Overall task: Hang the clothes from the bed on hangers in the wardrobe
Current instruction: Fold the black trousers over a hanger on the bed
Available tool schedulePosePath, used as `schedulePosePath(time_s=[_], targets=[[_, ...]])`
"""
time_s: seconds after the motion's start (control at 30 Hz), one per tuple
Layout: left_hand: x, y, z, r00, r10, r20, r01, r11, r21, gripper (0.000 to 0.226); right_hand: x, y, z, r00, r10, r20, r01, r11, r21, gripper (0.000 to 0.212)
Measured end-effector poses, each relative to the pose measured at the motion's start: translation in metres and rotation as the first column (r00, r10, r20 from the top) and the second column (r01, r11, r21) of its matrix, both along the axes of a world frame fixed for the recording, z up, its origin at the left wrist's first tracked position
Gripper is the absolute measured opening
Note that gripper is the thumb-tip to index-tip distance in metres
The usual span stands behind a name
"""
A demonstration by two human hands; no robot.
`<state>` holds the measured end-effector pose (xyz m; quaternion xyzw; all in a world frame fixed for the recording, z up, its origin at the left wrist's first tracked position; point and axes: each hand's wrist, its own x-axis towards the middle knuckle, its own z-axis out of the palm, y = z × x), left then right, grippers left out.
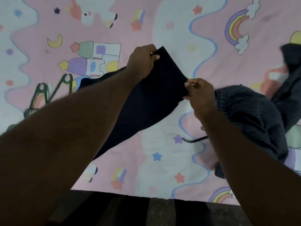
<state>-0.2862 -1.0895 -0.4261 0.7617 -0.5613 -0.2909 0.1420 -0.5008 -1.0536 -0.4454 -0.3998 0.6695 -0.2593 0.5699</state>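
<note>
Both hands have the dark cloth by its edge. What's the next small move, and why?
Probably free one hand and reach for the green plastic hangers lying on the pink patterned bedsheet at left. The left hand and right hand each pinch the upper edge of the plain dark garment, holding it spread, but neither holds a hanger yet.

Plain black garment [154, 95]: held up over the bed [162, 160], top edge stretched taut between left hand [143, 62] and right hand [200, 93], each pinching a corner; slopes down and back toward the near edge, partly hidden under the left forearm. Dark pinstriped garment [250, 115]: lies crumpled on the bed just right of it, beside the right wrist. Another dark garment [291, 62]: bunched at the far right edge, blurred. Green hangers [48, 95]: lie on the bed at left, partly behind the forearm.
</note>
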Motion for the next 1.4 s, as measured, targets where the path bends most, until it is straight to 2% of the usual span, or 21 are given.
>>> schedulePosePath(time_s=[0.07,0.13,0.23,0.3,0.4,0.47,0.53,0.57,0.63,0.7,0.77,0.87,0.93,1.03,1.1,1.2,1.23,1.33,1.4], targets=[[0.002,0.007,-0.004,0.998,0.049,-0.037,-0.051,0.998,-0.047,0.021,0.004,0.001,-0.004,0.997,0.026,-0.073,-0.030,0.998,-0.049,0.005],[0.006,0.018,-0.003,0.992,0.109,-0.060,-0.114,0.989,-0.089,0.024,0.006,0.005,-0.007,0.976,0.061,-0.209,-0.083,0.992,-0.097,0.009],[0.024,0.059,-0.002,0.926,0.348,-0.144,-0.354,0.935,-0.014,0.045,0.003,0.005,-0.006,0.934,0.142,-0.329,-0.171,0.983,-0.063,0.049],[0.043,0.106,-0.010,0.859,0.498,-0.119,-0.498,0.867,0.038,0.054,0.001,0.000,-0.004,0.950,0.183,-0.254,-0.177,0.983,0.049,0.072],[0.069,0.205,-0.018,0.692,0.721,0.027,-0.721,0.691,0.047,0.056,0.011,-0.003,-0.001,0.980,0.194,-0.053,-0.174,0.949,0.264,0.070],[0.075,0.266,-0.016,0.537,0.822,0.192,-0.842,0.534,0.070,0.060,0.015,-0.006,-0.003,0.986,0.164,-0.030,-0.147,0.940,0.309,0.064],[0.079,0.317,-0.019,0.392,0.878,0.274,-0.919,0.364,0.149,0.067,0.017,-0.009,-0.010,0.995,0.098,-0.006,-0.092,0.949,0.301,0.064],[0.081,0.335,-0.021,0.346,0.903,0.254,-0.933,0.303,0.194,0.071,0.018,-0.010,-0.015,0.997,0.070,0.031,-0.076,0.951,0.300,0.069],[0.087,0.352,-0.030,0.277,0.957,0.090,-0.931,0.244,0.272,0.071,0.016,-0.015,-0.020,0.994,0.036,0.100,-0.065,0.953,0.297,0.077],[0.096,0.356,-0.033,0.190,0.979,-0.069,-0.917,0.202,0.344,0.060,0.017,-0.014,-0.018,0.989,0.053,0.135,-0.092,0.951,0.297,0.067],[0.106,0.354,-0.033,0.122,0.978,-0.170,-0.878,0.187,0.441,0.053,0.020,-0.015,-0.014,0.983,0.098,0.154,-0.143,0.940,0.310,0.051],[0.119,0.346,-0.023,0.062,0.952,-0.299,-0.847,0.208,0.489,0.045,0.026,-0.022,-0.001,0.980,0.133,0.150,-0.170,0.948,0.268,0.051],[0.126,0.333,-0.002,0.097,0.913,-0.396,-0.860,0.278,0.429,0.032,0.030,-0.030,0.017,0.976,0.172,0.136,-0.197,0.959,0.203,0.054],[0.137,0.309,0.038,0.292,0.829,-0.476,-0.843,0.458,0.281,0.023,0.028,-0.038,0.051,0.975,0.173,0.137,-0.185,0.980,0.078,0.035],[0.142,0.300,0.059,0.374,0.785,-0.494,-0.833,0.518,0.193,0.022,0.014,-0.039,0.072,0.975,0.171,0.139,-0.174,0.985,0.004,0.023],[0.138,0.304,0.068,0.443,0.741,-0.505,-0.798,0.583,0.154,0.025,-0.027,-0.023,0.080,0.980,0.123,0.159,-0.118,0.992,-0.040,0.023],[0.132,0.307,0.063,0.461,0.736,-0.495,-0.777,0.604,0.175,0.027,-0.044,-0.013,0.076,0.984,0.105,0.145,-0.102,0.994,-0.027,0.033],[0.111,0.325,0.029,0.480,0.773,-0.415,-0.729,0.614,0.302,0.030,-0.079,0.023,0.047,0.991,0.123,0.044,-0.127,0.985,0.117,0.097],[0.098,0.336,0.006,0.468,0.801,-0.374,-0.709,0.592,0.383,0.032,-0.094,0.038,0.022,0.985,0.174,-0.007,-0.169,0.967,0.189,0.114]])
